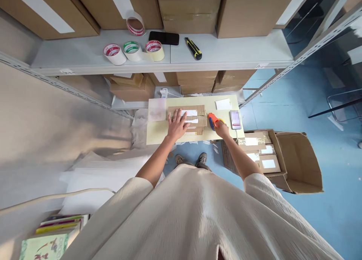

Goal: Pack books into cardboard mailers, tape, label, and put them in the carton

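Observation:
On the pale yellow table lies a brown cardboard box [201, 120] with white labels and tape across its top. My left hand [177, 125] rests flat on the box's left part, fingers spread. Just off the box's right end, my right hand [222, 130] is closed around the handle of an orange and blue tape dispenser [212, 120]. The dispenser's lower side is partly hidden by the hand. To the right of that hand lies a phone [235, 119] with its screen lit.
The table [156, 133] also carries a white card [223, 104] and a translucent sheet [157, 110]. Behind stands a shelf [226, 56] with tape rolls [114, 54], a cutter knife [193, 48] and a black phone [164, 38]. An open carton [299, 162] with boxes stands right.

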Demonstrator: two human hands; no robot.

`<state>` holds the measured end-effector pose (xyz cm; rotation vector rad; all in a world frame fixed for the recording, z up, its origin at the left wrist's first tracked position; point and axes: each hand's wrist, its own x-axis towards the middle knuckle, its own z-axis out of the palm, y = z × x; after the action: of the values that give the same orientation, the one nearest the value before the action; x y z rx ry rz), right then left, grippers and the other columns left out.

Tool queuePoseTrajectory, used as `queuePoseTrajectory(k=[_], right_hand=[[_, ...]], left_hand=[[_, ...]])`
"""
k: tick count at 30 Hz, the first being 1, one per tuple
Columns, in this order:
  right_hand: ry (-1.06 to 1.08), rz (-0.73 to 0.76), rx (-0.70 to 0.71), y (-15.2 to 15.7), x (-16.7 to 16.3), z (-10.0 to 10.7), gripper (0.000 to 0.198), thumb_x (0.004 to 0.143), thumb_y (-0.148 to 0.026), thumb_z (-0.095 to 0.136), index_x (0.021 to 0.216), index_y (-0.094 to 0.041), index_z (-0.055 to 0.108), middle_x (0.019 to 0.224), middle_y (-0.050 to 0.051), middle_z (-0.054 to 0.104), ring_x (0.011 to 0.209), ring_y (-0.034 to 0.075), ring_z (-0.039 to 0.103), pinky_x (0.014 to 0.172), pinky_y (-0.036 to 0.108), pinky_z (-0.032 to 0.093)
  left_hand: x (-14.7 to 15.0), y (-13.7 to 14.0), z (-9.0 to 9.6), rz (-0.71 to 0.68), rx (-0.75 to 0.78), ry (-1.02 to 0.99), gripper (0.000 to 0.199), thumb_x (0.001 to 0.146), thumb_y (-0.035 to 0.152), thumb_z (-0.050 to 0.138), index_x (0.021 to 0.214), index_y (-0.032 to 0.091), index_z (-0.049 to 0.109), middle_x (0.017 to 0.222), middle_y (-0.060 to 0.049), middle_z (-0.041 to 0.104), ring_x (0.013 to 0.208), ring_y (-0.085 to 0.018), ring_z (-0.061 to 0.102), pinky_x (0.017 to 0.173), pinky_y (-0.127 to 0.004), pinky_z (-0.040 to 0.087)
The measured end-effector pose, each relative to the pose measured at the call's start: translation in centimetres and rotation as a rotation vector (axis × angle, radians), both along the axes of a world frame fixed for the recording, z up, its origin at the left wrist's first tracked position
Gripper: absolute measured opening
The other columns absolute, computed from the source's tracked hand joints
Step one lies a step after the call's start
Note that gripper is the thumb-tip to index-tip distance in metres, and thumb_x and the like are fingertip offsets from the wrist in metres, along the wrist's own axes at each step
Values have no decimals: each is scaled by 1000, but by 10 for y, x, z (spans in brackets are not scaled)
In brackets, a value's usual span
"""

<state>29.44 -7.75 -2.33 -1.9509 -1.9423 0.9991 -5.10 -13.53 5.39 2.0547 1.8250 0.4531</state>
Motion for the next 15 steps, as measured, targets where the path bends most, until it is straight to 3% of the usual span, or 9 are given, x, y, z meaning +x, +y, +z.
queuePoseTrajectory(k=[7,12,15], right_hand=[[-77,48,-8,-2,-8,-10,35,101,-49,68,131,-32,75,123,15,76,137,43,60,119,69,41],[-129,79,-8,3,-4,-11,36,104,-40,63,134,-28,77,130,21,75,150,45,50,124,67,36],[-139,21,11,5,4,-3,36,104,-38,57,131,-24,77,132,23,76,143,46,55,123,66,38]], left_hand=[[16,-13,-4,23,-51,38,73,114,50,60,183,32,46,196,-17,28,184,-44,17,142,-81,-4],[20,-19,-12,-1,-82,43,71,114,44,60,182,30,48,195,-19,28,184,-46,16,142,-82,-3],[22,-19,-18,3,-75,35,70,113,41,61,181,30,49,195,-19,29,183,-46,17,141,-83,-3]])
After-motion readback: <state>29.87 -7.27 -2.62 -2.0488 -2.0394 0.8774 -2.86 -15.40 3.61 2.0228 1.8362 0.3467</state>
